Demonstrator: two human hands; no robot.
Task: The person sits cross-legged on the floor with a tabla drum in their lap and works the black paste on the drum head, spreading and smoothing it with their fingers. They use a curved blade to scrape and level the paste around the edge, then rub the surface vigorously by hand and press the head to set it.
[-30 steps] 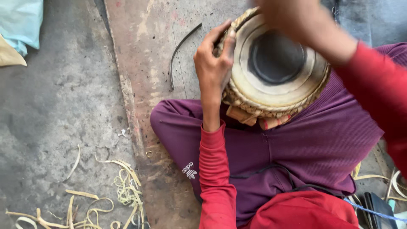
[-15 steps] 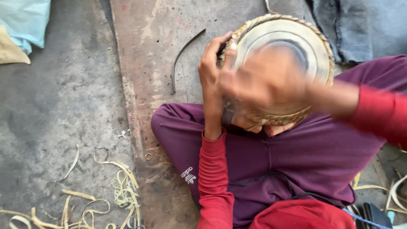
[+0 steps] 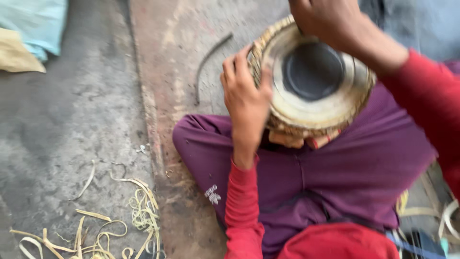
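Note:
A round drum (image 3: 314,84) with a pale skin, a black centre patch and a woven cane rim rests on my lap, which is covered in purple trousers (image 3: 335,177). My left hand (image 3: 245,98) grips the drum's left rim, fingers curled over the edge. At the top of the drum my right hand (image 3: 326,21) is closed on the far rim; what its fingers hold is hidden. Both arms wear red sleeves.
Pale cane strips (image 3: 115,225) lie scattered on the grey concrete floor at lower left. A thin curved dark strip (image 3: 208,60) lies on the reddish floor beside the drum. Light blue and tan cloth (image 3: 33,24) sits at top left. More strips (image 3: 431,211) lie at right.
My right hand has swept from across the drum's face up to its far rim, uncovering the black centre. My left hand keeps its grip on the left rim.

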